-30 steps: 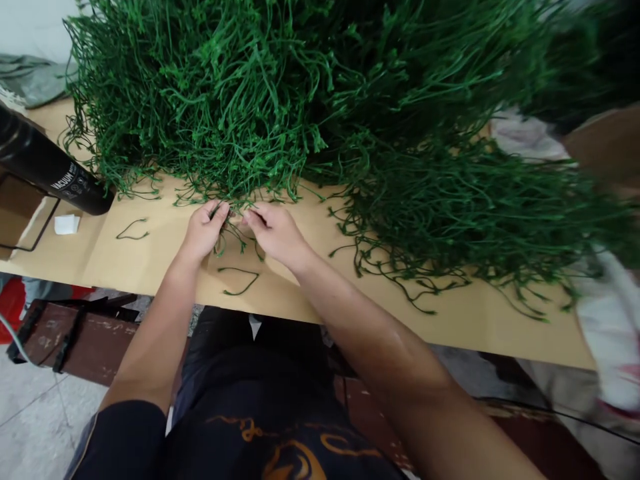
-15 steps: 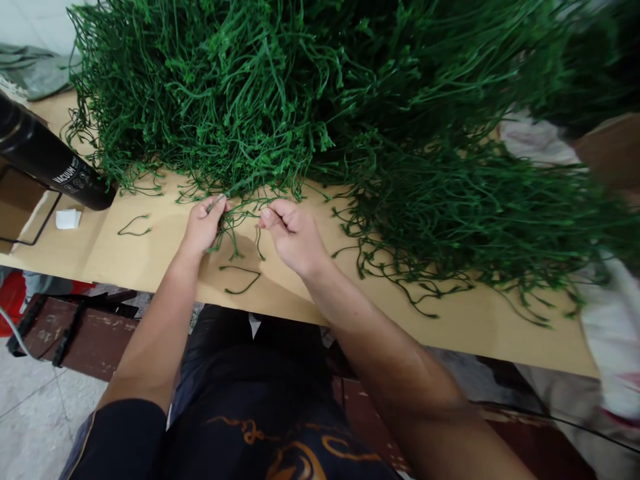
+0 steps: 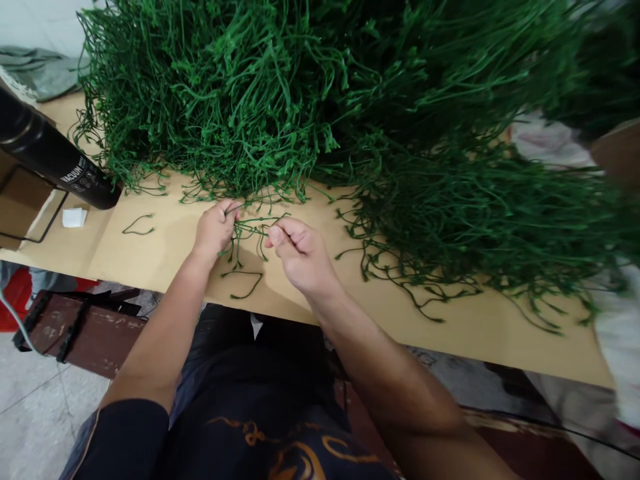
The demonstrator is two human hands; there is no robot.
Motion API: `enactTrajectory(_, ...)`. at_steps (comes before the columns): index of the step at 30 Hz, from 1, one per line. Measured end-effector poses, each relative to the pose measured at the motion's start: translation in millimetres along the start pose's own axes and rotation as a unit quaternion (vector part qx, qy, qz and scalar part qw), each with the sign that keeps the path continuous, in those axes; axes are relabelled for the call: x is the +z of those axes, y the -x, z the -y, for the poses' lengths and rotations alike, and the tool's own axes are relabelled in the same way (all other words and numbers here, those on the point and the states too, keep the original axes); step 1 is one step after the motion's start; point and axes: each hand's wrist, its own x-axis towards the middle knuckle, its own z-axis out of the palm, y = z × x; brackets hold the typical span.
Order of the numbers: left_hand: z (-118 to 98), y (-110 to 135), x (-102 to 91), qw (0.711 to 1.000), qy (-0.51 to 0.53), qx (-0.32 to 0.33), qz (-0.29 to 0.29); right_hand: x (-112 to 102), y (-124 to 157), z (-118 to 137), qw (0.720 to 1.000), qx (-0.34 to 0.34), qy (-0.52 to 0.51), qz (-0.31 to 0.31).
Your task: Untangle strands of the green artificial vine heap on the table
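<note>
My left hand [image 3: 219,227] is closed round a few thin green artificial-looking stems [image 3: 249,230], whose forked tips spread out to the right and downward. Just to the right, my right hand [image 3: 301,257] is pinched closed at the ends of those stems, thumb against the fingers. What exactly lies inside each grip is partly hidden. A single bent green stem [image 3: 261,280] rests on the brown paper below the hands, and another loose stem [image 3: 139,231] lies off to the left. Beyond the hands rises a big heap of green stems [image 3: 240,100].
A second, lower pile of stems [image 3: 490,220] spreads over the right side of the paper-covered table [image 3: 380,317]. At the left stand a black vacuum flask [image 3: 85,177], a small white paper piece [image 3: 75,217] and a box [image 3: 25,207]. A brown bench [image 3: 90,333] is below.
Both hands have come slightly toward me and to the right, along with the stems between them. The whole view has shifted a little.
</note>
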Motion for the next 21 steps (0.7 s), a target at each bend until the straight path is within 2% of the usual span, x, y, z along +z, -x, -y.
enactTrajectory(3,1,-1,-0.5,1.000,0.021,0.002,0.001,0,-1,0,1.000,0.002,-0.028,-0.006)
enactTrajectory(6,-2,0,-4.0,0.995,0.095,-0.006,0.025,-3,-8,-3,0.999,-0.009,-0.044,-0.006)
enactTrajectory(9,-7,4,-9.0,0.984,0.160,-0.020,0.077,-9,-17,-8,0.999,-0.007,-0.052,-0.011)
enactTrajectory(13,-12,7,-11.8,0.976,0.169,0.016,0.134,-12,-22,-13,0.998,0.018,-0.056,-0.010)
enactTrajectory(17,-10,3,-9.9,0.980,0.166,0.028,0.104,-11,-18,-15,1.000,0.012,0.007,0.014)
enactTrajectory(21,-4,-2,-8.3,0.982,0.178,0.024,0.061,-13,-5,-18,0.984,-0.010,0.163,0.067)
